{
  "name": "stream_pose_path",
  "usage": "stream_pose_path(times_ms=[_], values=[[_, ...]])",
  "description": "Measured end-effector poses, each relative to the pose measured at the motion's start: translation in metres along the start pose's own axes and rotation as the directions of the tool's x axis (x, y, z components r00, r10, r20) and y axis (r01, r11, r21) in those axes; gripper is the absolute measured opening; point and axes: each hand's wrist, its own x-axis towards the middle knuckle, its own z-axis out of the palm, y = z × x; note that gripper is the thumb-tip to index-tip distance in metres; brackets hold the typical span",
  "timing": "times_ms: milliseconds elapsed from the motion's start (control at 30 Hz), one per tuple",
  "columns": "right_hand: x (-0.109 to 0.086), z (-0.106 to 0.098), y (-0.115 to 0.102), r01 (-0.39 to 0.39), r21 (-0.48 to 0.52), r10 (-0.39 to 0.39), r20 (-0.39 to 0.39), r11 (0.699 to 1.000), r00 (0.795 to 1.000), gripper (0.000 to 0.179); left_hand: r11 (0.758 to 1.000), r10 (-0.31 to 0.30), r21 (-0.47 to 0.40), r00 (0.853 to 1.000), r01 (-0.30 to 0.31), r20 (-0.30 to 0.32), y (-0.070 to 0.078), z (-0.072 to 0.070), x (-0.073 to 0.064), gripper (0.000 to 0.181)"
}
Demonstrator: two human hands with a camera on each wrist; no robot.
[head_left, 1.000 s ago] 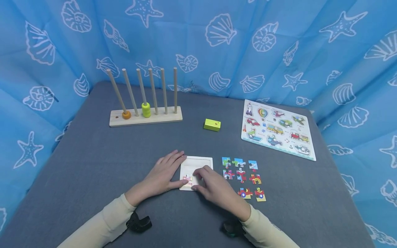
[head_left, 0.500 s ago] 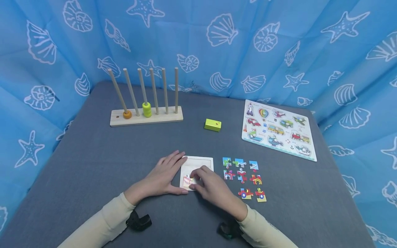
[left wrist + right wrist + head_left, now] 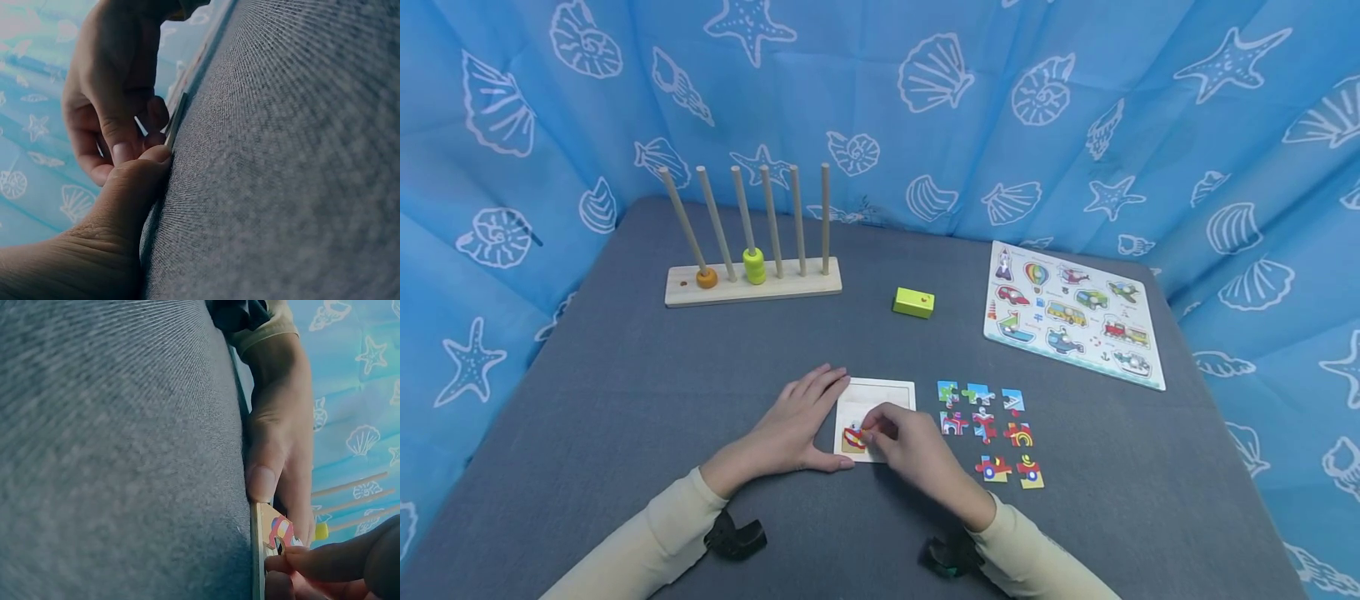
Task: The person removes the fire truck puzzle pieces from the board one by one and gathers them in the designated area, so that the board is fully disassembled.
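Observation:
A square wooden puzzle tray [image 3: 891, 392] lies in front of me with a raised rim. In its lower left corner sits a jigsaw piece [image 3: 853, 438] with a red, yellow and tan print. My right hand [image 3: 917, 446] reaches over the tray from the right. In the right wrist view its thumb and index finger pinch the piece's [image 3: 281, 530] right edge. My left hand [image 3: 793, 423] rests along the tray's left side, fingers extended and thumb at the lower left corner. More jigsaw pieces [image 3: 984, 425] lie spread on the cloth to the right of the tray.
A wooden peg stand [image 3: 760, 288] with orange and lime rings stands at the back left. A lime block [image 3: 913, 302] lies near the back middle. At the back right lies a vehicle puzzle board [image 3: 1075, 312]. Blue shell-print curtain [image 3: 880, 108] surrounds the grey table [image 3: 700, 358].
My left thumb has drawn back from over the tray to its edge. My right fingers have shifted slightly left at the piece, whose print now shows in full colour instead of pale glare.

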Motion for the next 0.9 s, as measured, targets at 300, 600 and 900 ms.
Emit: stream_pose_path(times_ms=[300, 600, 900], values=[[-0.008, -0.028, 0.007, -0.034, 0.028, 0.034, -0.033, 0.999, 0.999, 0.005, 1.0, 0.003, 0.007, 1.0, -0.003, -0.005, 0.0, 0.001, 0.0, 0.109], [-0.04, -0.079, 0.034, -0.104, -0.101, 0.103, -0.014, 0.989, 0.995, 0.006, 1.0, -0.003, 0.004, 1.0, 0.003, -0.002, 0.0, 0.001, 0.0, 0.108], [-0.058, -0.085, 0.054, -0.15, -0.086, 0.154, 0.05, 0.985, 0.987, 0.004, 1.0, -0.026, 0.007, 0.999, 0.025, 0.03, -0.001, 0.002, 0.002, 0.109]])
